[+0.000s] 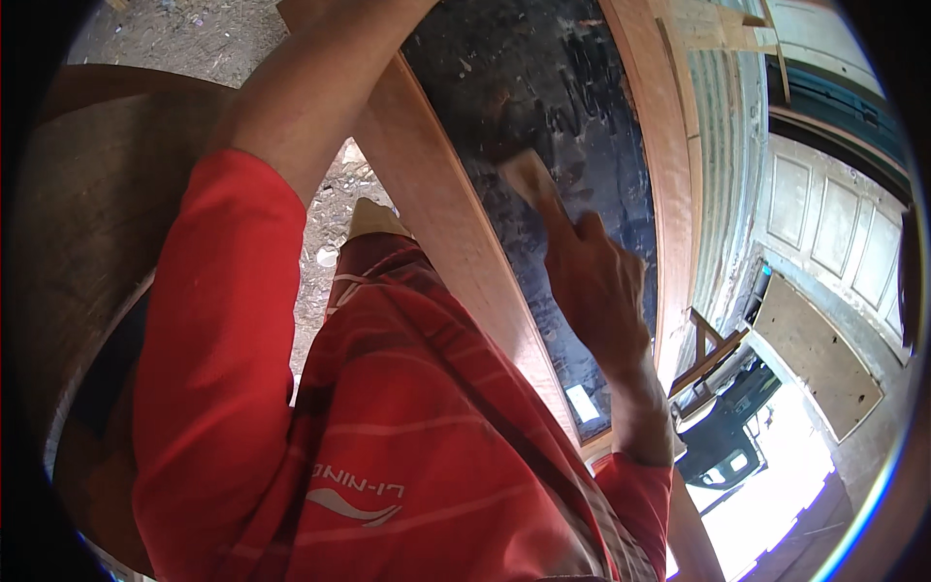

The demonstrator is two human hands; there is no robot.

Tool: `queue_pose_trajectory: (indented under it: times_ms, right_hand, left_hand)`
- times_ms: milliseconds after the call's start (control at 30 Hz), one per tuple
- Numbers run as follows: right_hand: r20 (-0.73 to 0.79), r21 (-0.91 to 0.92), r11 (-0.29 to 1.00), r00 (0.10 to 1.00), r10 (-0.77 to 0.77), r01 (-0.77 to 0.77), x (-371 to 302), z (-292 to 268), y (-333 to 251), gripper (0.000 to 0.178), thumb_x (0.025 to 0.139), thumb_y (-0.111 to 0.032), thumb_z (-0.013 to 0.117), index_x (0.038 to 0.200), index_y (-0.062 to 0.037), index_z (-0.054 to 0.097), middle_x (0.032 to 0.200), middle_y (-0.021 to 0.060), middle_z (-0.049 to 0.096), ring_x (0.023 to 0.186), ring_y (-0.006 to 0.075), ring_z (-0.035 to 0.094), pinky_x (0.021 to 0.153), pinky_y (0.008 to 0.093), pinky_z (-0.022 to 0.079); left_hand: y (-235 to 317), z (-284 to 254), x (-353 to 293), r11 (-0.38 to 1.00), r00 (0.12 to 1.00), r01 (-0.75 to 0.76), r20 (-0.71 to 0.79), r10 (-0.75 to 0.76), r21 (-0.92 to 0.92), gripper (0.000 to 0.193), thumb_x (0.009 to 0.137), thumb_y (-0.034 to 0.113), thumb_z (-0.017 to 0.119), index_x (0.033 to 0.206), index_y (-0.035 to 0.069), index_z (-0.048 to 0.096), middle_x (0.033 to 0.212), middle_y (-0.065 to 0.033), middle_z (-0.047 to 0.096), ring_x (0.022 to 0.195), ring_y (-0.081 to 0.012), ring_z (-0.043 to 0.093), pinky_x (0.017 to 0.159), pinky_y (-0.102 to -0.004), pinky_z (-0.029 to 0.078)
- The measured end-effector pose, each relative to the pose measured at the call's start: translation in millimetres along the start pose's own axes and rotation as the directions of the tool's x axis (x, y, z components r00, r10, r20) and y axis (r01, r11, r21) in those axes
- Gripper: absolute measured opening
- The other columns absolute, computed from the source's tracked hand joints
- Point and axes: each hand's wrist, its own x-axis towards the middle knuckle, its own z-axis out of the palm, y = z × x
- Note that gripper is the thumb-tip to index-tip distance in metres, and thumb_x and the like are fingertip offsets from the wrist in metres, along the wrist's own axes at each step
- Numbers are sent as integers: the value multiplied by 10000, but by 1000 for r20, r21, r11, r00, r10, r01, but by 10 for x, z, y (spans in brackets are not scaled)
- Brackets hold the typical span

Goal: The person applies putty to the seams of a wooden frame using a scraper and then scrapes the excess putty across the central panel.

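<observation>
My right hand [596,286] is closed around the narrow end of a flat, broad-ended tool [529,179]. I cannot tell whether it is a scraper or a brush. Its pale wide end touches or hovers just over a black panel [524,78]. That panel is smeared and streaked, shiny in places, and a reddish-brown wooden frame [441,160] borders it on both long sides. My left forearm [310,87] stretches up past the top edge of the picture, so the left hand is out of sight. A small white patch [583,402] shows near the panel's lower end.
A curved brown wooden surface [107,194] is at the left. Beyond the frame on the right are a corrugated sheet [732,145], white panelled doors [839,209] and a leaning board [818,354]. A vehicle [732,427] shows in the bright opening. Debris litters the ground [194,39].
</observation>
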Motion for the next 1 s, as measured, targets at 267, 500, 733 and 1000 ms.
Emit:
queue_pose_trajectory:
  times_ms: [267, 500, 733, 1000]
  right_hand:
    - [21, 8, 996, 996, -91, 91, 124, -151, -181, 385, 964, -71, 591, 1346, -25, 599, 904, 167, 654, 709, 312, 749, 562, 411, 606]
    - [-41, -127, 976, 982, -184, 177, 292, -135, -347, 294, 959, -95, 595, 1243, -29, 628, 866, 145, 649, 676, 274, 744, 514, 378, 594]
    - [-107, -88, 975, 971, -214, 205, 402, -185, -370, 353, 946, -84, 597, 1286, -2, 647, 870, 138, 656, 674, 241, 742, 511, 357, 587]
    - [-87, -76, 985, 983, -161, 155, 327, -166, -303, 395, 941, -104, 608, 1318, 13, 620, 906, 158, 672, 719, 276, 760, 552, 372, 607]
  left_hand:
    - [-375, -199, -126, 778, 848, -381, -148, 510, 500, 528, 1025, 514, 580, 1093, 2, 691, 1030, -169, 744, 980, -367, 739, 785, -478, 609]
    - [-203, -185, -151, 998, 979, -29, -202, 41, 59, 489, 1030, 461, 580, 1106, -9, 694, 991, -154, 745, 827, -322, 735, 710, -463, 611]
    - [-318, -402, -110, 946, 986, -148, 117, 118, 290, 627, 1057, 528, 529, 1312, -31, 651, 1261, -228, 700, 1202, -359, 679, 1008, -480, 555]
    - [8, -507, -182, 997, 986, 43, 156, -51, 57, 606, 1044, 508, 551, 1299, -30, 665, 1274, -249, 699, 1175, -375, 694, 992, -489, 560]
